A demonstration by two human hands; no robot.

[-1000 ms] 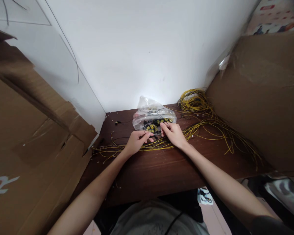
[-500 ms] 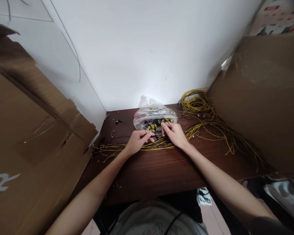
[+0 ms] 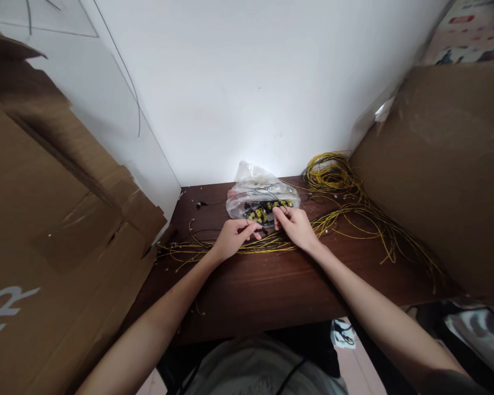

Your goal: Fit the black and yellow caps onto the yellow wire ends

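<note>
My left hand (image 3: 231, 237) is closed in a pinch on a thin black wire, its fingertips at the front of a clear plastic bag (image 3: 249, 174). A small black connector (image 3: 264, 231) shows just beyond those fingertips. My right hand (image 3: 297, 226) also pinches, thumb against forefinger, where thin black wire loops at the bag's right side; the exact grip is hard to make out. Several black-and-yellow connectors (image 3: 257, 215) lie in the bag between and behind my hands. Yellow and black wires (image 3: 271, 243) run across the table beneath both hands.
A coil of yellow wire (image 3: 327, 171) sits at the back right of the dark wooden table (image 3: 267, 280). One loose connector (image 3: 198, 205) lies left of the bag. Large cardboard boxes stand at the left (image 3: 66, 219) and right (image 3: 436, 181), with a white wall (image 3: 247, 93) behind.
The whole view has shifted slightly to the right and down. Both hands keep nearly the same pose at the bag, with no visible change in what they hold.
</note>
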